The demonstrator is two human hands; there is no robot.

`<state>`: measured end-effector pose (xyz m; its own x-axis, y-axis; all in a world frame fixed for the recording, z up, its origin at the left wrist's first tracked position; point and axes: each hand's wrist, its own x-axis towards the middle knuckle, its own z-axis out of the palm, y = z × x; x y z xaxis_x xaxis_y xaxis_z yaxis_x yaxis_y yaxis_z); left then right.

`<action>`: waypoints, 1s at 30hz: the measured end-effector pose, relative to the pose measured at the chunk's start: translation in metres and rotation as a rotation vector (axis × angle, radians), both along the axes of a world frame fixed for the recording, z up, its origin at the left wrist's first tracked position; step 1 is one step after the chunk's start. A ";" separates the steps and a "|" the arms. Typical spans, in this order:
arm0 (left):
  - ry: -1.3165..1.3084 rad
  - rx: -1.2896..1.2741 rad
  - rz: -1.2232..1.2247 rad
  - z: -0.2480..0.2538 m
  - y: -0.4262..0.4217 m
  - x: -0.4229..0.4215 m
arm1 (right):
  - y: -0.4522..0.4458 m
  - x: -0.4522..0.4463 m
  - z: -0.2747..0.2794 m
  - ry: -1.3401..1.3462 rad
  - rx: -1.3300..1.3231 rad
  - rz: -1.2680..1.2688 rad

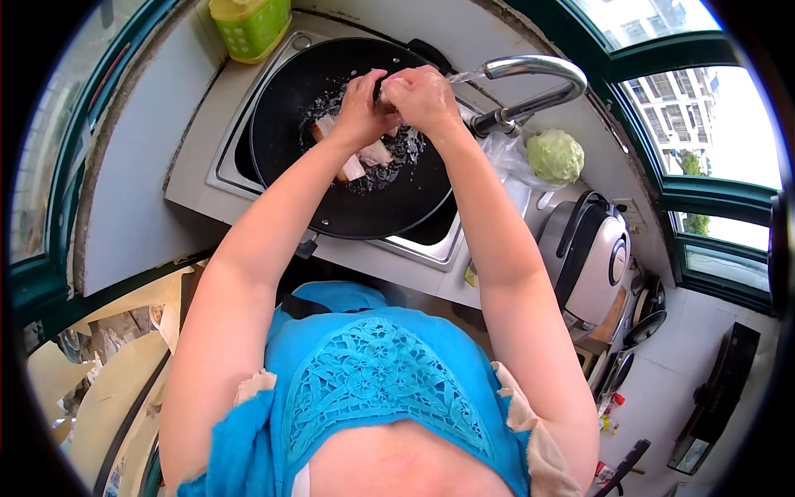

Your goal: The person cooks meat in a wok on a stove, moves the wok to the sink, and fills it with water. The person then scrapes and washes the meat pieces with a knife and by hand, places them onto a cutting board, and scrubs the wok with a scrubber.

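A black wok (277, 124) rests over the sink, with pale chunks of meat (375, 155) and shallow, frothy water in its middle. Above it, my left hand (362, 114) and my right hand (424, 101) come together, fingers curled in toward each other. Between them is a piece of meat (383, 104), mostly covered by the fingers. A stream of water (465, 76) runs from the curved metal faucet (542, 65) onto my right hand.
Right of the faucet, a green cabbage (556, 156) lies by a clear plastic bag (507, 159). Farther right stands a rice cooker (590, 258). A green plastic container (251, 29) sits behind the sink's left corner (222, 172). Windows (704, 124) line the right side.
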<state>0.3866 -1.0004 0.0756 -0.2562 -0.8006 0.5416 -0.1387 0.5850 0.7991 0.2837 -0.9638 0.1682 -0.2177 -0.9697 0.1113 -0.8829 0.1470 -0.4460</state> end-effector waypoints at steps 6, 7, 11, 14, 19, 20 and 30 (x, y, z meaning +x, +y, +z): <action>0.255 0.555 -0.029 0.007 -0.013 0.015 | -0.004 -0.021 -0.048 -0.315 -0.173 -0.218; 0.277 0.597 -0.040 0.013 -0.015 0.027 | 0.004 -0.017 -0.057 -0.103 -0.102 -0.189; 0.377 0.612 -0.001 0.020 -0.025 0.054 | 0.017 0.009 -0.137 0.114 0.488 -0.035; 0.389 0.646 -0.006 0.030 -0.026 0.072 | 0.014 0.028 -0.158 0.144 0.486 0.032; 0.467 0.777 -0.087 0.024 -0.025 0.088 | 0.022 0.027 -0.071 -0.860 0.540 -0.219; 0.472 0.821 -0.115 0.023 -0.024 0.088 | 0.023 0.015 -0.085 -1.159 0.483 -0.236; 0.434 1.154 -0.449 0.014 -0.009 0.062 | 0.017 0.019 -0.094 -1.833 0.146 -0.175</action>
